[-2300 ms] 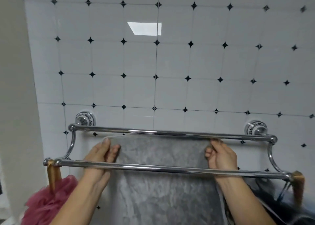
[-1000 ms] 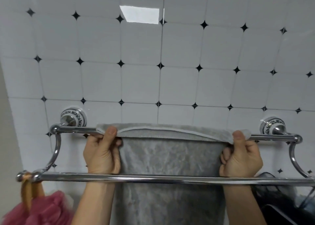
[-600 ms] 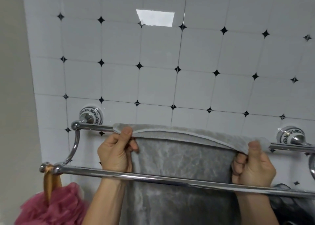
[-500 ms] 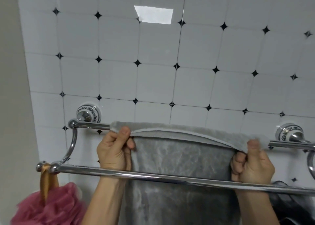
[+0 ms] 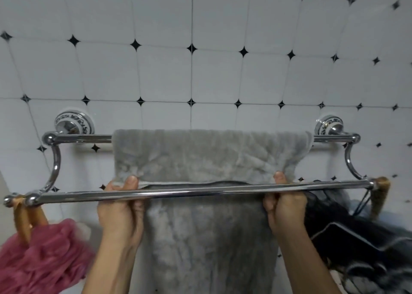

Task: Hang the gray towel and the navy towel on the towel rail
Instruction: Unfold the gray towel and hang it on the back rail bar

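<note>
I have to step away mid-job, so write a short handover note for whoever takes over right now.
Left hand: pinching the gray towel's left front corner.
Right hand: pinching its right front corner.
Gray towel: draped over the back bar, short flap in front, long part hanging behind the front bar.
Done: gray towel over the rail.
Left: release it; a dark cloth at right may be the navy towel; hang it.

A home bathroom: white tiled wall (image 5: 218, 75), chrome double towel rail (image 5: 200, 192), pink bath pouf (image 5: 42, 256).
</note>
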